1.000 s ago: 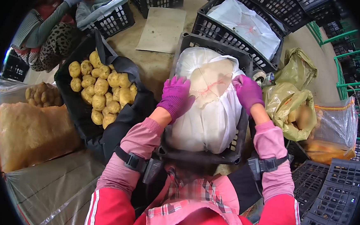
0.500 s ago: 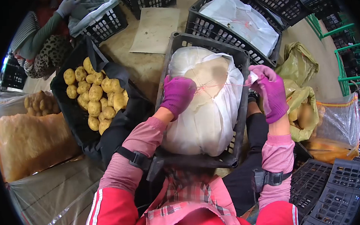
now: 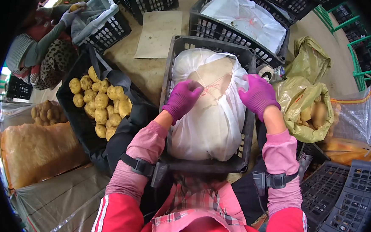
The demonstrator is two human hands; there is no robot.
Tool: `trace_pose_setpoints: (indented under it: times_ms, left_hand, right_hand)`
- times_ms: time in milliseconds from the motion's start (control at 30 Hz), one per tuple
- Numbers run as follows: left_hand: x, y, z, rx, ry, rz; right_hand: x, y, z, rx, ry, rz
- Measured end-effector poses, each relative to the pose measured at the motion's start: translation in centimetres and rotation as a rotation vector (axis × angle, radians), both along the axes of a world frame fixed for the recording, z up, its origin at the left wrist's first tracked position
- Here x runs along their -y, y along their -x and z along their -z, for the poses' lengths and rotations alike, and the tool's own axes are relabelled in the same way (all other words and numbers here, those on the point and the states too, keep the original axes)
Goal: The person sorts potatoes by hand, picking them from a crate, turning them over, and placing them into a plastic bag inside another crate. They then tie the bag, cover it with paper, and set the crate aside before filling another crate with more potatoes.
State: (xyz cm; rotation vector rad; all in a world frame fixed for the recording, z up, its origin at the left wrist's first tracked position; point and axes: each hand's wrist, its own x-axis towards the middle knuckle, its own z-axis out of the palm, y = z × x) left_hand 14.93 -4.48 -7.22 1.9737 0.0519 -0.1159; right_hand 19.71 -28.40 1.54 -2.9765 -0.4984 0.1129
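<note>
A black plastic crate [image 3: 248, 154] stands in front of me, holding a bulky bundle wrapped in a white liner [image 3: 203, 134]. Thin red string [image 3: 209, 88] crosses the top of the bundle, over a beige patch [image 3: 217, 73] showing between the liner's folds. My left hand [image 3: 183, 100], in a purple glove, is closed at the string's gathered point, its fingertips on the string. At the crate's right side, my right hand [image 3: 258, 95], also purple-gloved, pinches the liner's edge. The fingertips of that hand are partly hidden.
On the left is a black bag of potatoes [image 3: 101, 105]. Another liner-covered crate [image 3: 235, 34] stands behind. Yellow-green sacks [image 3: 287, 105] lie to the right, near stacked empty crates [image 3: 351, 195]. A co-worker's gloved hand [image 3: 69, 14] holds a potato at upper left.
My right hand has moved left and down, from pulling the string taut out to the right, onto the liner's edge. The string now lies slack. My left hand stays near the string's centre.
</note>
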Motion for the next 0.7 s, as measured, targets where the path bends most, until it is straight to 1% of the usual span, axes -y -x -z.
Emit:
trace_pose_setpoints:
  times_ms: [33, 67, 133, 233, 300, 333, 400, 467, 533, 600, 667, 700]
  left_hand:
    - [0.1, 0.1, 0.1, 0.024, 0.01, -0.009]
    - [0.1, 0.2, 0.2, 0.02, 0.015, -0.008]
    - [0.1, 0.1, 0.3, 0.017, 0.029, -0.009]
    - [0.1, 0.0, 0.2, -0.007, -0.002, 0.029]
    - [0.1, -0.1, 0.4, -0.016, -0.008, 0.023]
    - [0.0, -0.1, 0.3, -0.021, -0.012, 0.02]
    - [-0.3, -0.1, 0.1, -0.04, 0.003, -0.003]
    - [-0.3, -0.2, -0.1, -0.015, 0.025, -0.024]
    - [-0.4, -0.3, -0.2, 0.052, 0.039, -0.045]
    - [-0.5, -0.3, 1.2, 0.116, -0.083, -0.019]
    - [-0.5, 0.1, 1.5, 0.192, -0.246, 0.013]
    - [-0.5, 0.5, 0.9, 0.143, -0.292, 0.052]
  right_hand:
    - [-1.1, -0.7, 0.8, -0.213, -0.026, 0.033]
    - [-2.3, -1.0, 1.6, -0.322, -0.049, 0.037]
    - [-4.5, -1.0, 3.0, -0.292, 0.111, -0.003]
    - [-6.1, -0.6, 7.5, -0.091, 0.177, -0.019]
    - [-6.4, -0.6, 10.4, 0.011, 0.088, -0.054]
    - [-6.7, -0.5, 10.6, 0.061, 0.042, -0.072]
    - [-6.8, -0.6, 10.9, 0.022, 0.017, -0.087]
    - [-6.3, -0.6, 8.8, 0.017, 0.013, -0.13]
    - [-5.1, -0.1, 4.6, -0.133, 0.037, -0.143]
    - [-4.2, 1.0, 0.4, -0.308, 0.036, 0.009]
    - [-1.9, 1.2, -2.2, -0.505, -0.218, -0.01]
    - [-0.7, 1.5, -3.8, -0.591, -0.517, -0.025]
